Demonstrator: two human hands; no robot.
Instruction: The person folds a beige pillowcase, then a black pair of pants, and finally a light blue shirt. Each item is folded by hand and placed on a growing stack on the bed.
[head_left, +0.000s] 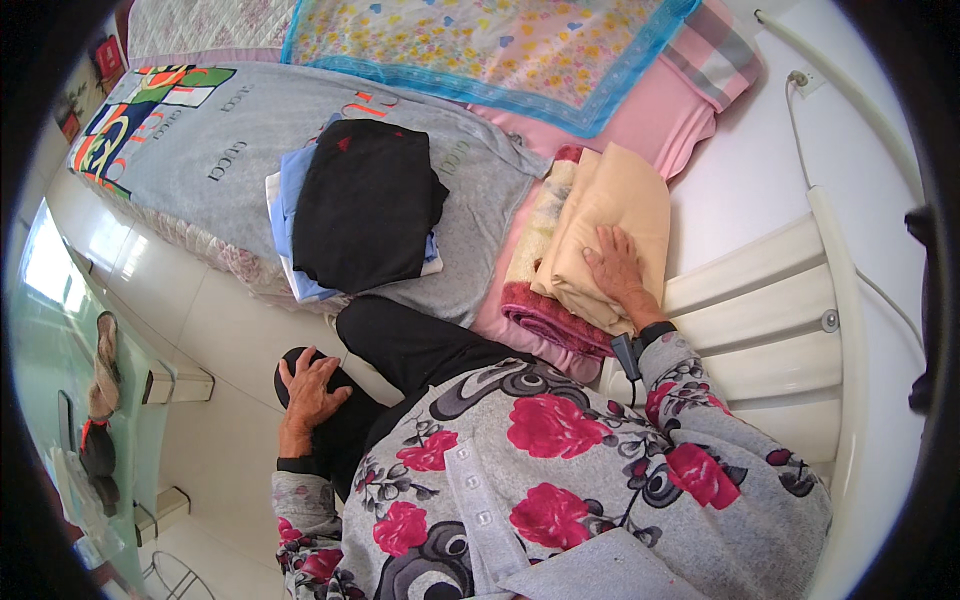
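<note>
My right hand (616, 266) lies flat, fingers apart, on a folded beige cloth (581, 225). Beneath that cloth is a folded thick fleece blanket (534, 296) with a dark red border, at the head end of the bed. My left hand (309, 388) rests on my knee in black trousers (420, 345), fingers spread and holding nothing. In front of me, a folded black garment (364, 206) tops a stack with blue cloth (286, 199) and white cloth (271, 196) showing below it. The stack sits on a grey printed blanket (247, 150) spread over the bed.
A white slatted headboard (765, 300) stands at my right, beside a wall outlet (804, 79) with a cord. A blue-edged floral cloth (495, 45) covers pink bedding (660, 124) farther back. At left, a glass table (45, 300) bears a twisted brown cloth item (105, 367). Tiled floor (232, 480) lies between.
</note>
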